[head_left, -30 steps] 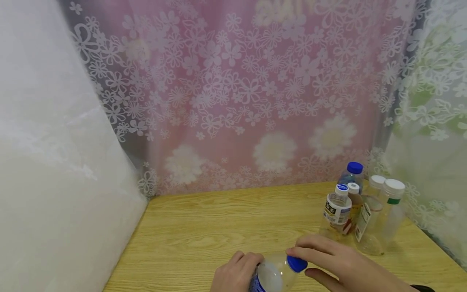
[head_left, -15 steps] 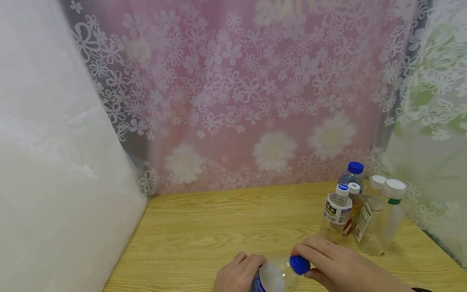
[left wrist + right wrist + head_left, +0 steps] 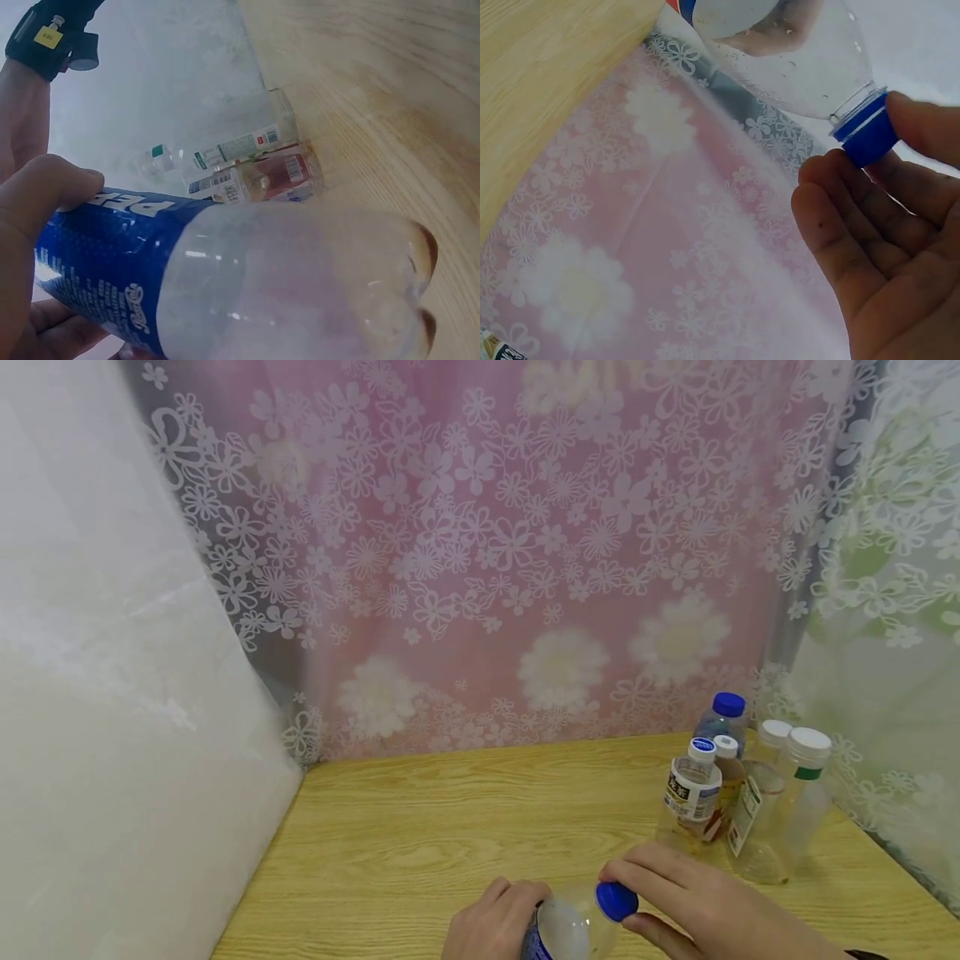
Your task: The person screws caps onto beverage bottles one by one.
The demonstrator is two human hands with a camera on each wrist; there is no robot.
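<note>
A clear plastic Pepsi bottle (image 3: 277, 277) with a blue label (image 3: 112, 251) is held tilted above the near part of the table, and some droplets cling inside its neck end. My left hand (image 3: 495, 923) grips it round the label, thumb on top in the left wrist view. At the other end, my right hand (image 3: 701, 902) pinches the blue cap (image 3: 867, 133) between thumb and fingers. That cap sits on the bottle's neck. In the head view the bottle's lower part runs out of frame.
Several bottles stand grouped at the table's right side: a labelled one with a white-and-blue cap (image 3: 693, 793), a blue-capped one (image 3: 726, 714) behind, and a tall white-capped one (image 3: 810, 768). Wood-grain table (image 3: 420, 827) is bounded by a floral curtain (image 3: 480, 568) and a white sheet (image 3: 135, 693).
The fingers of my right hand have shifted round the cap, with the thumb closing in on it from below. The bottle and left hand have moved slightly to the right.
</note>
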